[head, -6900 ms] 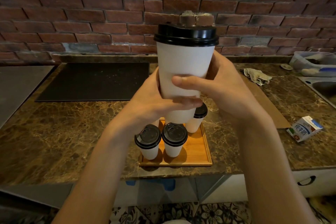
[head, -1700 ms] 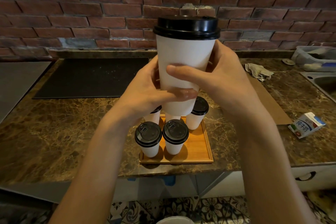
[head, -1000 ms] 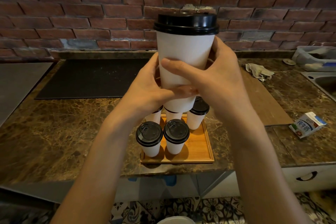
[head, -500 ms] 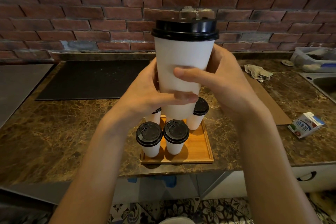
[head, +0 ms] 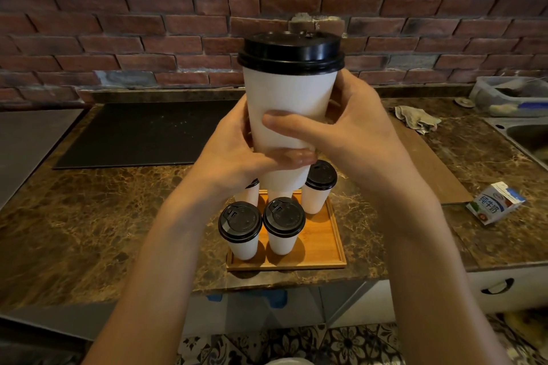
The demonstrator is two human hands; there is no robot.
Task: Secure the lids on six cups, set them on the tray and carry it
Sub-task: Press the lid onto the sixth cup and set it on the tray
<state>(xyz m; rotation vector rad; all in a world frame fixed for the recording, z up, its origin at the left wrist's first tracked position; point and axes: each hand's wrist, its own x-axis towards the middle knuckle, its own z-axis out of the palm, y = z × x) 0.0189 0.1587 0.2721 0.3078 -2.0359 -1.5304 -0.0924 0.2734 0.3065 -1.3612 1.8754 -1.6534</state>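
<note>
- milk carton (head: 492,203), at the right of the frame about mid-height; large blue Chinese characters on its white face read 纯牛奶
- a small emblem above those characters, on the same face; too small to read; the finer print elsewhere on the carton is blurred
- black lids (head: 284,215) at lower centre of the frame; raised moulded marks on top; no letters can be made out

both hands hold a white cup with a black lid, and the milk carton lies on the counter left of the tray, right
Not quite. The head view shows the milk carton on the counter right of the tray, not left. The rest stands: the left hand and the right hand both hold the white cup with its black lid.
</note>
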